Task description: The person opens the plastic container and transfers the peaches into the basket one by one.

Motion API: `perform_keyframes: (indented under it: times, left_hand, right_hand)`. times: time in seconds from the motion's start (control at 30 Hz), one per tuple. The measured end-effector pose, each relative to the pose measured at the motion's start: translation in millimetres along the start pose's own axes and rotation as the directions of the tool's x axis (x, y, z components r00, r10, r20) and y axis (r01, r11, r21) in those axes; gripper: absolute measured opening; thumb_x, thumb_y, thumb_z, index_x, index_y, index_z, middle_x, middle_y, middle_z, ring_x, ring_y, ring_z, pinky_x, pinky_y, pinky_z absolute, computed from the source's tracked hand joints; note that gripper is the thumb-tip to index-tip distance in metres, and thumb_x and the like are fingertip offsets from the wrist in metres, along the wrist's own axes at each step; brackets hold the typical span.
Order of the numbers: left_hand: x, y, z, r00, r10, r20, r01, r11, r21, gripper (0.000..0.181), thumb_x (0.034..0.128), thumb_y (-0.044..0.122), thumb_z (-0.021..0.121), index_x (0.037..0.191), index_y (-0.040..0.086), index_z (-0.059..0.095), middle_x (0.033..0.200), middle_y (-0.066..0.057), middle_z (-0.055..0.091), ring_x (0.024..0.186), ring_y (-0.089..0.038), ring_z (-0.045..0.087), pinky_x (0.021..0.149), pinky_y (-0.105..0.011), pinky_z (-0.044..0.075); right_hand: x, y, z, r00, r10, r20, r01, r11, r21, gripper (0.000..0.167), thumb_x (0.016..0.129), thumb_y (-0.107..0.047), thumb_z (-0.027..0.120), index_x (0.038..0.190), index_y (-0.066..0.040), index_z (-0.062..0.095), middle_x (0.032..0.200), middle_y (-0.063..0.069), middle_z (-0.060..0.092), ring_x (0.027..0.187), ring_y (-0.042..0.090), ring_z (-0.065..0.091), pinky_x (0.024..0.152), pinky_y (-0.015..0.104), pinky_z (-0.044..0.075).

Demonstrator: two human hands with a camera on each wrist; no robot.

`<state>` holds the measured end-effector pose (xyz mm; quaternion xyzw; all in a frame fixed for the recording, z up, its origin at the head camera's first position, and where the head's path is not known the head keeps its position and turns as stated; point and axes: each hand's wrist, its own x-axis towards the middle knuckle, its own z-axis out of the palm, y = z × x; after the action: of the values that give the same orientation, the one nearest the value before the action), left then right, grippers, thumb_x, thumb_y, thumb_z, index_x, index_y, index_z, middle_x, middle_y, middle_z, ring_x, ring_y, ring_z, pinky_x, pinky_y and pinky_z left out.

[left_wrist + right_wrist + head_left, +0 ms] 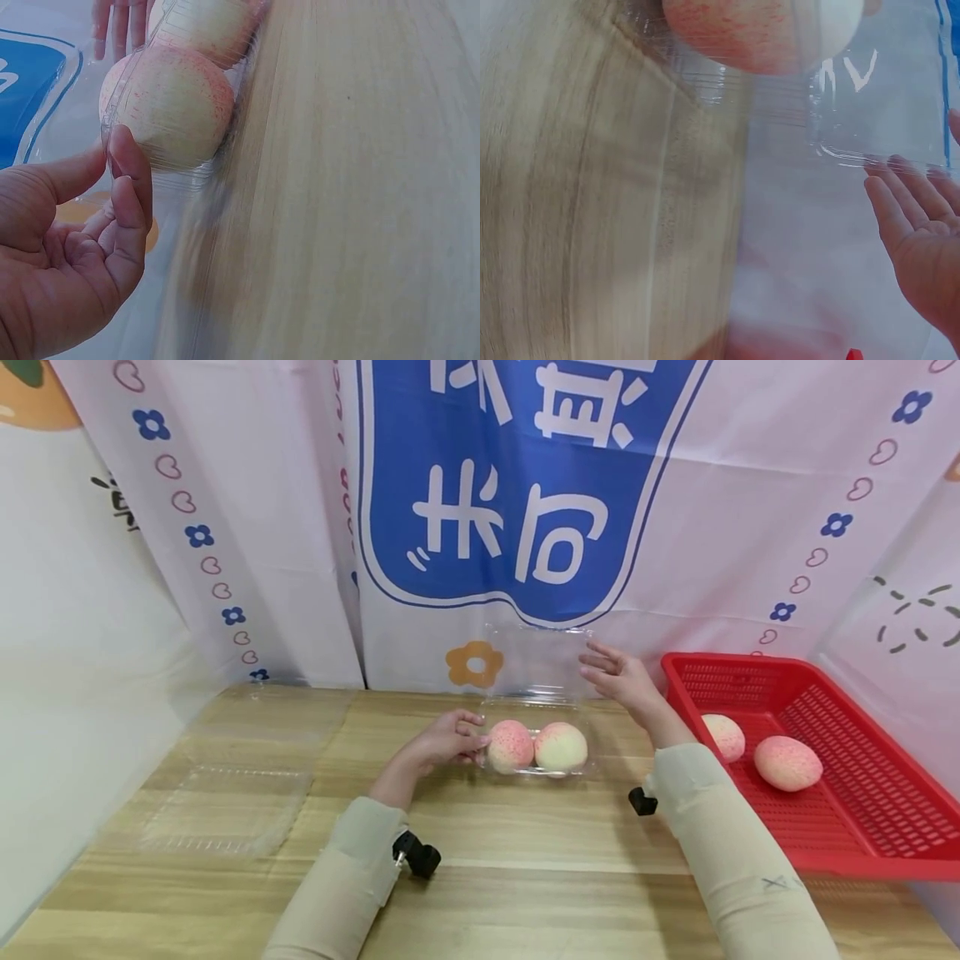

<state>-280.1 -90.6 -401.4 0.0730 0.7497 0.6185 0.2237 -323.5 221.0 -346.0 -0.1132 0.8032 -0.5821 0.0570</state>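
Observation:
A clear plastic clamshell box (540,772) stands on the table with its see-through lid (536,660) raised at the back. Inside it sit two pink-and-cream, peach-like balls (561,747), side by side. At the box's left side, my left hand (447,739) pinches the rim between thumb and forefinger; the left wrist view shows this hold (112,135). My right hand (622,681) is beside the lid's right edge, fingers extended. In the right wrist view, those fingertips (875,184) meet or nearly meet the lid's edge; actual contact is hard to tell.
A red plastic basket (870,864) on the right contains two more peach-like balls (787,763). Another clear clamshell box (225,810) lies opened at the left of the wooden table (487,893). A printed cloth (300,527) hangs close behind the box.

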Motion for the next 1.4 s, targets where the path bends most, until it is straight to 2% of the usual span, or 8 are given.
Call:
perform_keyframes:
  times: [0.27, 0.43, 0.53, 0.63, 0.93, 1.07, 1.2, 1.4]
  left_hand:
    - [0.6, -0.9, 1.9, 1.0, 0.009, 0.001, -0.009, 1.0, 0.013, 0.043, 0.0981, 0.006, 0.06, 0.135, -0.005, 0.04, 0.076, -0.001, 0.065, 0.062, -0.009, 0.061, 0.061, -0.021, 0.051]
    - [-0.8, 1.8, 1.4, 1.0, -0.009, -0.007, 0.009, 1.0, 0.006, 0.045, 0.0973, 0.004, 0.06, 0.136, -0.006, 0.039, 0.077, -0.001, 0.065, 0.061, -0.009, 0.062, 0.061, -0.021, 0.051]
    - [-0.7, 2.9, 0.9, 1.0, -0.013, -0.009, 0.013, 1.0, 0.002, 0.046, 0.0972, 0.003, 0.06, 0.137, -0.007, 0.038, 0.078, -0.001, 0.065, 0.061, -0.009, 0.062, 0.06, -0.02, 0.051]
    - [-0.5, 2.8, 0.3, 1.0, -0.013, -0.008, 0.013, 1.0, 0.004, 0.047, 0.0975, 0.004, 0.06, 0.138, -0.007, 0.038, 0.078, -0.001, 0.065, 0.061, -0.008, 0.061, 0.06, -0.019, 0.051]
    - [1.5, 1.8, 0.2, 1.0, -0.014, 0.001, 0.014, 1.0, 0.008, 0.044, 0.098, 0.004, 0.059, 0.135, -0.007, 0.038, 0.075, 0.0, 0.064, 0.061, -0.008, 0.061, 0.06, -0.019, 0.05]
    - [1.5, 2.1, -0.3, 1.0, -0.017, -0.001, 0.017, 1.0, 0.009, 0.043, 0.098, 0.004, 0.059, 0.134, -0.005, 0.039, 0.075, -0.001, 0.064, 0.061, -0.008, 0.061, 0.061, -0.02, 0.05]
    - [0.3, 2.9, -0.4, 1.0, -0.02, 0.005, 0.02, 1.0, 0.009, 0.042, 0.0982, 0.004, 0.059, 0.134, -0.005, 0.039, 0.077, -0.002, 0.064, 0.062, -0.009, 0.062, 0.061, -0.02, 0.051]
    - [-1.0, 3.4, 0.0, 1.0, -0.026, 0.005, 0.026, 1.0, 0.01, 0.042, 0.098, 0.003, 0.058, 0.135, -0.004, 0.039, 0.078, -0.002, 0.065, 0.063, -0.009, 0.063, 0.062, -0.02, 0.051]
  right_hand:
    - [1.6, 7, 0, 1.0, -0.009, 0.0, 0.009, 1.0, -0.01, 0.064, 0.101, -0.012, 0.056, 0.157, -0.007, 0.025, 0.154, 0.024, 0.039, 0.143, 0.04, 0.038, 0.113, 0.06, 0.034]
    - [-0.1, 7, -6, 1.0, -0.013, -0.027, 0.012, 0.998, -0.057, 0.065, 0.101, -0.014, 0.057, 0.157, -0.008, 0.024, 0.153, 0.023, 0.041, 0.139, 0.04, 0.043, 0.112, 0.056, 0.039]
    - [-3.5, 2, -12, 0.999, -0.022, -0.049, 0.019, 0.998, -0.056, 0.065, 0.101, -0.016, 0.057, 0.157, -0.008, 0.025, 0.153, 0.023, 0.042, 0.14, 0.039, 0.042, 0.114, 0.054, 0.037]
    - [-8.6, -6, -15, 0.997, -0.036, -0.068, 0.035, 0.999, -0.017, 0.064, 0.102, -0.016, 0.056, 0.157, -0.007, 0.024, 0.154, 0.023, 0.039, 0.142, 0.039, 0.038, 0.118, 0.055, 0.031]
    - [-26.8, -31, -20, 0.986, -0.12, -0.119, 0.104, 0.985, -0.134, 0.066, 0.102, -0.021, 0.056, 0.158, -0.008, 0.023, 0.157, 0.019, 0.037, 0.142, 0.039, 0.04, 0.117, 0.054, 0.032]
    - [-33.8, -38, -18, 0.985, -0.148, -0.089, 0.133, 0.979, -0.158, 0.07, 0.1, -0.021, 0.059, 0.158, -0.011, 0.022, 0.159, 0.017, 0.034, 0.144, 0.04, 0.037, 0.117, 0.053, 0.032]
    - [-40.4, -39, -14, 0.986, -0.165, -0.033, 0.156, 0.969, -0.189, 0.074, 0.099, -0.023, 0.062, 0.159, -0.017, 0.02, 0.161, 0.014, 0.031, 0.146, 0.042, 0.033, 0.116, 0.059, 0.032]
    - [-45.7, -33, -4, 0.99, -0.134, 0.037, 0.138, 0.972, -0.189, 0.079, 0.097, -0.027, 0.065, 0.16, -0.023, 0.018, 0.164, 0.013, 0.026, 0.148, 0.041, 0.028, 0.116, 0.061, 0.03]
